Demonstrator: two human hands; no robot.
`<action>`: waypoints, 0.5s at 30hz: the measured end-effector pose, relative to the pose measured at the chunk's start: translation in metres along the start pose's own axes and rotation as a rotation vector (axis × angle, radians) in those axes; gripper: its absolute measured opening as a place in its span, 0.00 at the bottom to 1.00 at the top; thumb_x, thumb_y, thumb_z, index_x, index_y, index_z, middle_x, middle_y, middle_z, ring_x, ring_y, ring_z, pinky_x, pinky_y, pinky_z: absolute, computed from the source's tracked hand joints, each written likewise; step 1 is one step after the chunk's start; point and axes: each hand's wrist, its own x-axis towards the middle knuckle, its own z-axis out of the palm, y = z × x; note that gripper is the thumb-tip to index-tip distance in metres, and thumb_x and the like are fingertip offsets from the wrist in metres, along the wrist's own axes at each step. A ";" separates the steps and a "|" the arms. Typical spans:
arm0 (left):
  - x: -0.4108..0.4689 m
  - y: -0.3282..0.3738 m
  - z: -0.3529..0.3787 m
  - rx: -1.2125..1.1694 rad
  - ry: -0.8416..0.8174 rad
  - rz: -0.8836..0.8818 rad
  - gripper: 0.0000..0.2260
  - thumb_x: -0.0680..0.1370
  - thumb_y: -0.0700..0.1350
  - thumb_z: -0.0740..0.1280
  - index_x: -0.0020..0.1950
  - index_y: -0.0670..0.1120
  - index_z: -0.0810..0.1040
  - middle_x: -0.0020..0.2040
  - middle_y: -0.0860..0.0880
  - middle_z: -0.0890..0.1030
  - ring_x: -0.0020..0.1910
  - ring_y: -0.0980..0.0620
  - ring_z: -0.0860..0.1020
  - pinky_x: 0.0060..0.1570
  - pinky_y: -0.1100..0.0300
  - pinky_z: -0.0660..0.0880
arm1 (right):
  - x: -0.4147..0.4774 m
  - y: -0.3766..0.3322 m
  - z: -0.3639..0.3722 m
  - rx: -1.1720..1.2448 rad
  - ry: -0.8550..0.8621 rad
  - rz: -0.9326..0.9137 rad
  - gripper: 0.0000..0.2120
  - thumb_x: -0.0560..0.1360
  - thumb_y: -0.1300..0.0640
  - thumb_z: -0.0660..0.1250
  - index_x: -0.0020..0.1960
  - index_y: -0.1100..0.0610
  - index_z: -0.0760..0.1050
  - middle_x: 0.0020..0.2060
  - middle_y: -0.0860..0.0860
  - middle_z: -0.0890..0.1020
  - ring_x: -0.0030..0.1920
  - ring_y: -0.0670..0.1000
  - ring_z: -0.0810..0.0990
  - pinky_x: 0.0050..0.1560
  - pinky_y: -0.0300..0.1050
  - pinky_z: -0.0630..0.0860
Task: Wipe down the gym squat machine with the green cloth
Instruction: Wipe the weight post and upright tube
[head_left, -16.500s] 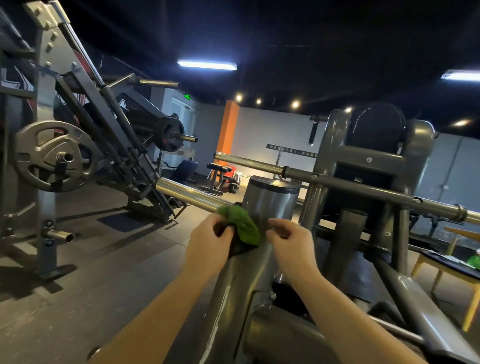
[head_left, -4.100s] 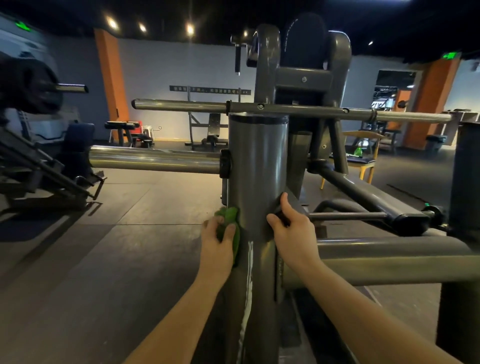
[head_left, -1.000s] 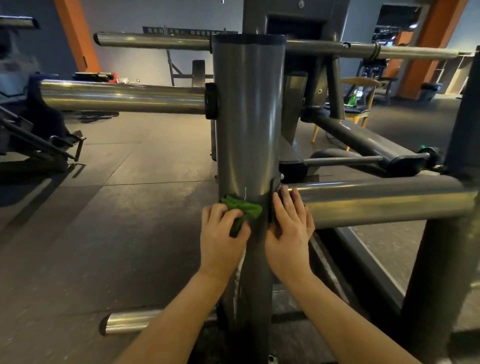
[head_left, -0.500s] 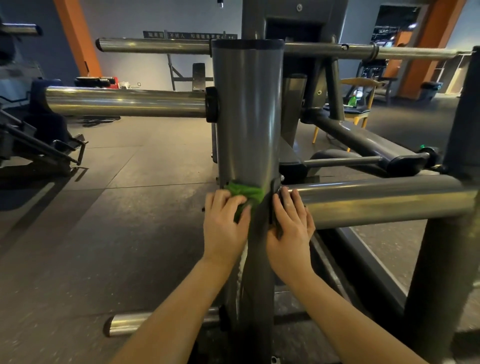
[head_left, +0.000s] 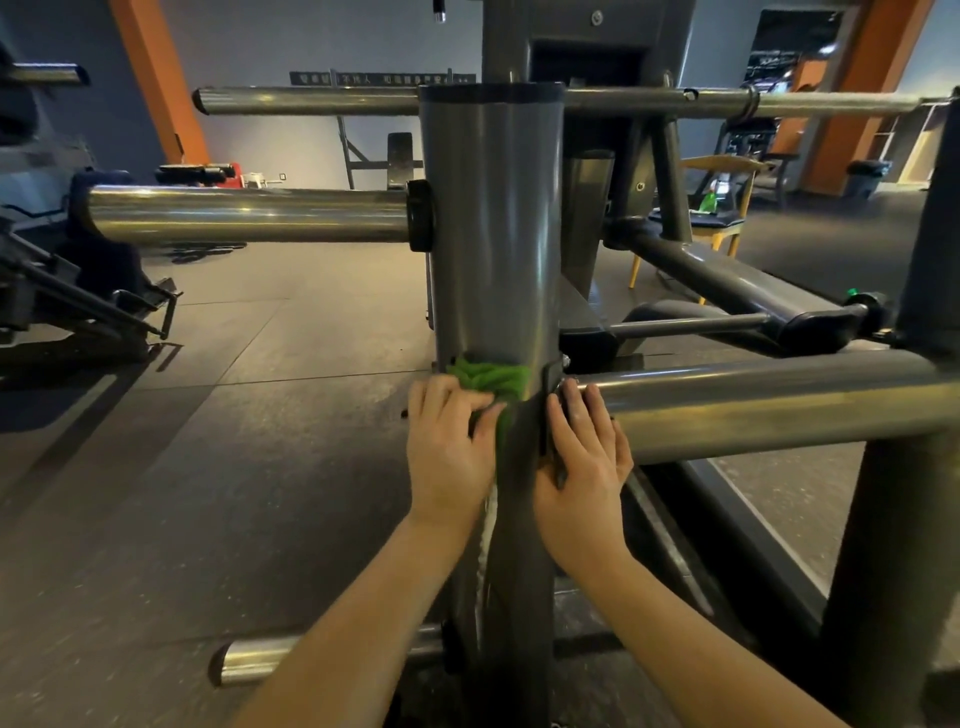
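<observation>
Left hand (head_left: 449, 447) clutches green cloth (head_left: 491, 376) on post (head_left: 493, 234); right hand (head_left: 584, 462) flat by crossbar (head_left: 753, 400).

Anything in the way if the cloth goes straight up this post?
Nothing visible on the front: the left hand holds the green cloth against the grey post, bare above. The chrome peg's collar juts from its left side.
</observation>
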 end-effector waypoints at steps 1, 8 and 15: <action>-0.019 -0.004 -0.001 -0.008 -0.031 -0.018 0.05 0.74 0.37 0.75 0.45 0.41 0.80 0.48 0.46 0.79 0.51 0.48 0.75 0.55 0.63 0.71 | 0.000 0.001 0.000 0.005 0.000 -0.006 0.33 0.75 0.65 0.69 0.78 0.52 0.65 0.81 0.46 0.58 0.82 0.47 0.47 0.80 0.54 0.43; 0.011 0.010 -0.005 -0.027 -0.049 -0.072 0.06 0.75 0.39 0.75 0.44 0.42 0.78 0.47 0.47 0.78 0.50 0.48 0.74 0.50 0.56 0.74 | 0.000 0.000 0.002 -0.015 0.024 -0.011 0.34 0.74 0.66 0.70 0.78 0.53 0.66 0.81 0.48 0.59 0.82 0.49 0.48 0.80 0.56 0.44; 0.036 0.014 0.002 -0.026 0.033 0.004 0.07 0.75 0.41 0.76 0.45 0.42 0.78 0.48 0.47 0.77 0.52 0.49 0.72 0.53 0.64 0.71 | 0.000 0.000 0.002 -0.020 0.020 -0.023 0.35 0.73 0.67 0.70 0.78 0.54 0.66 0.80 0.49 0.60 0.82 0.49 0.48 0.80 0.59 0.46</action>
